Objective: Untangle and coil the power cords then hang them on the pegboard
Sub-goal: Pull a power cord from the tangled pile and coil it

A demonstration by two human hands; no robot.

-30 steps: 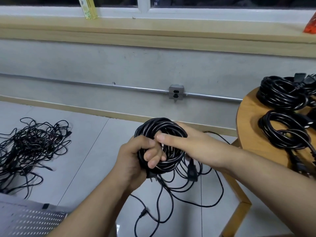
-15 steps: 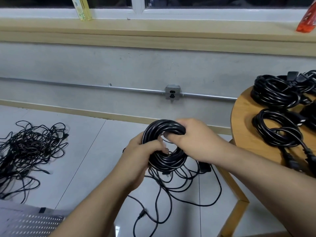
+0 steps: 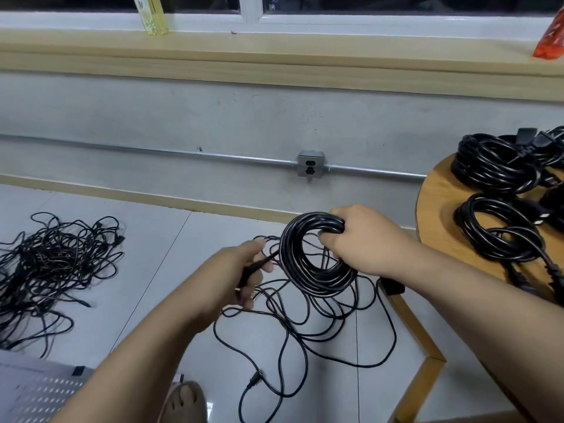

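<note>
Beside table edge (image 3: 425,215): right grip (image 3: 363,239) around coil (image 3: 305,270), left grip (image 3: 235,273) around loose cord (image 3: 263,261).

Left hand (image 3: 235,270) has left the coil (image 3: 291,254); now pinches a loose strand (image 3: 265,260).

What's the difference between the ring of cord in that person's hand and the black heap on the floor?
The ring of cord is wound into neat round loops; the heap is a loose tangle. The ring is held up, gripped by the right hand, with a loose end in the left hand; the heap lies on the floor untouched. The ring is compact; the heap sprawls wide. Both are black cord.
</note>
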